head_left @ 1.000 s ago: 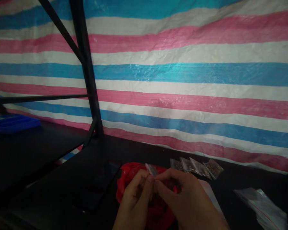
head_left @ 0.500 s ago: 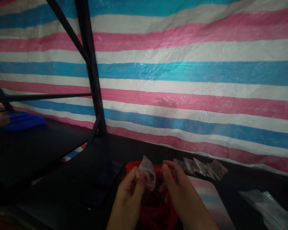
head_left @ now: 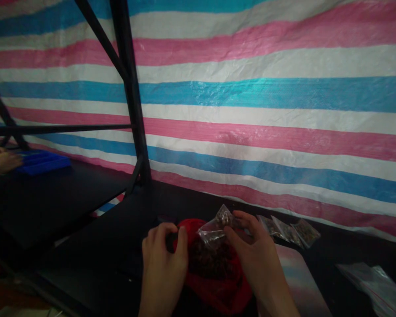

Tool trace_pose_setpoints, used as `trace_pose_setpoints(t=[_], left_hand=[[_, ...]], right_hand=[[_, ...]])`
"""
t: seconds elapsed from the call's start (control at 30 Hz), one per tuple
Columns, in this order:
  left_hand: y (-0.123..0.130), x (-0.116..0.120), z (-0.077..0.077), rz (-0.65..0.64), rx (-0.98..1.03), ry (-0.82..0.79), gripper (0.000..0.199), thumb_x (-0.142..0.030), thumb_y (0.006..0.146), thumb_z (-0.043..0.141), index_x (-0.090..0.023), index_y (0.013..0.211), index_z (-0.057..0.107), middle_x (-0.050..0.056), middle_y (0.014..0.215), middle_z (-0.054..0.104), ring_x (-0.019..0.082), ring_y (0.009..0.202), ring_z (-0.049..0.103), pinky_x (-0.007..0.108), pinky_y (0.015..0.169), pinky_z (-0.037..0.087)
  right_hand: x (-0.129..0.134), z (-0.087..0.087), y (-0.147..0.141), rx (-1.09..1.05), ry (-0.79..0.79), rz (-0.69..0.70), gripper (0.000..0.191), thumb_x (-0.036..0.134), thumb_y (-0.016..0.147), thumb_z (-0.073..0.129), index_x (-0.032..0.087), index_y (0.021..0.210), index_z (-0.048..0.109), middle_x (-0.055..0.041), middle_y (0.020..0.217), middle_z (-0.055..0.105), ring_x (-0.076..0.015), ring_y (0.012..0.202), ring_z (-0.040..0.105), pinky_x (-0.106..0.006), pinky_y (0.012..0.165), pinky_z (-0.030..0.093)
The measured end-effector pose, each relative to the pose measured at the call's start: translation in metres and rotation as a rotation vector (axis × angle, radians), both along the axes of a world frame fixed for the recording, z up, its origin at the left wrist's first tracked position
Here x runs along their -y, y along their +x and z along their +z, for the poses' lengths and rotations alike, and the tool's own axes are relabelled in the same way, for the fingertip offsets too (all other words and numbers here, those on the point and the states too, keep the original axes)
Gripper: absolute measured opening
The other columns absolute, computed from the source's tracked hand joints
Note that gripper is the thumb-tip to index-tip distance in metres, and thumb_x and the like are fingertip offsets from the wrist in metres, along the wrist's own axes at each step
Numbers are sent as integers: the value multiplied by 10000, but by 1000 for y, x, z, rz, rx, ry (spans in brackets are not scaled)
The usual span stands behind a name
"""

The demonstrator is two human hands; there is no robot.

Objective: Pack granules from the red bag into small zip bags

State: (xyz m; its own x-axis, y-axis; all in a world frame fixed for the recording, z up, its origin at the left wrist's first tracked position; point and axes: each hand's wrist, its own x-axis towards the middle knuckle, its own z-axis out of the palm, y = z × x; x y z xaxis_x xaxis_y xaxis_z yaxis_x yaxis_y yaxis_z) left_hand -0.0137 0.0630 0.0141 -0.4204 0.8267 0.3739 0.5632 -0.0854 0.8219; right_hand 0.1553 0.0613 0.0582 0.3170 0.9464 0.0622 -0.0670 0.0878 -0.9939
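Observation:
A small clear plastic bag [head_left: 214, 233] with some brown bits in its upper corner is pinched in my right hand [head_left: 251, 246]. It hangs tilted above a red plastic bag [head_left: 218, 295] that stands open and holds a heap of dark brown loose pieces [head_left: 211, 259]. On the left of the red bag, my left hand [head_left: 163, 255] is curved with thumb and fingers apart, close to the red rim. Nothing shows between its fingers. Behind my right hand, several filled clear bags [head_left: 305, 233] lie in an overlapping row.
A pale, shiny flat panel [head_left: 300, 277] lies right of the red bag. Flat clear bags [head_left: 376, 286] are farther right. At left, another person's hand [head_left: 3, 163] is by a blue tray [head_left: 44, 162]. A black frame post [head_left: 132, 97] stands before the striped sheet [head_left: 251, 97].
My left hand has let go of the small clear bag and moved left. My right hand now holds that bag, with brown bits in it. The view has shifted slightly.

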Motion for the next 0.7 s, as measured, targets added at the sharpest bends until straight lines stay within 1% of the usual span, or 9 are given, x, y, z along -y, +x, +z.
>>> trace_pose_setpoints(t=[0.03,0.07,0.13,0.2,0.23,0.33,0.43,0.53,0.7], left_hand=[[-2,-1,-4,51,7,-58,314,-510,877,576,-224,989,646,140,1047,653,378,976,640,565,920,504],[-4,-2,-8,41,41,-116,371,-517,858,599,-211,1064,633,150,1070,657,381,958,668,559,883,533],[-4,-4,-14,-102,178,-189,460,-528,839,635,-200,1159,607,145,1065,699,364,912,725,507,803,582],[-3,-5,-18,-241,332,-182,443,-535,835,660,-210,1132,616,113,997,751,336,883,762,442,752,607],[-2,-5,-18,-271,391,-163,424,-536,835,673,-217,1110,623,98,973,768,323,875,772,418,739,613],[0,-5,-13,-263,474,-92,407,-525,826,704,-228,1095,636,80,987,788,298,866,779,395,740,625],[1,-5,-4,-269,487,-20,363,-487,820,709,-228,1067,650,71,1013,782,285,904,769,397,801,625],[1,-3,3,-262,482,37,345,-476,810,724,-227,1042,669,57,1006,773,269,898,750,377,804,613],[-1,-3,4,-264,438,-23,347,-503,820,690,-223,1023,668,65,998,750,282,917,720,389,806,589]], right_hand=[[0,0,-2,49,-2,-1,446,387,678,805,221,1080,704,-64,1007,808,-281,897,797,-370,766,642],[0,-1,-4,91,-4,5,425,392,688,786,226,1071,707,-68,1006,809,-287,895,796,-377,758,640],[0,-2,-7,162,-2,16,410,405,708,760,234,1076,709,-74,1003,810,-294,881,793,-387,737,637],[1,-3,-10,219,17,5,393,412,727,743,239,1079,715,-79,1013,809,-298,886,791,-394,740,634],[1,-3,-10,247,30,-5,385,410,735,738,241,1080,719,-80,1012,809,-300,893,790,-400,756,633],[1,-2,-12,319,50,-22,361,398,752,727,245,1078,738,-82,1000,809,-308,901,788,-424,799,627],[3,0,-12,363,45,-21,351,422,796,704,255,1101,747,-83,995,811,-315,895,790,-431,792,623],[6,5,-12,385,40,-29,345,443,816,689,263,1104,750,-80,994,814,-311,886,791,-427,790,619],[8,10,-6,421,64,-53,321,451,815,666,256,1052,760,-82,955,815,-304,879,790,-408,767,606]])
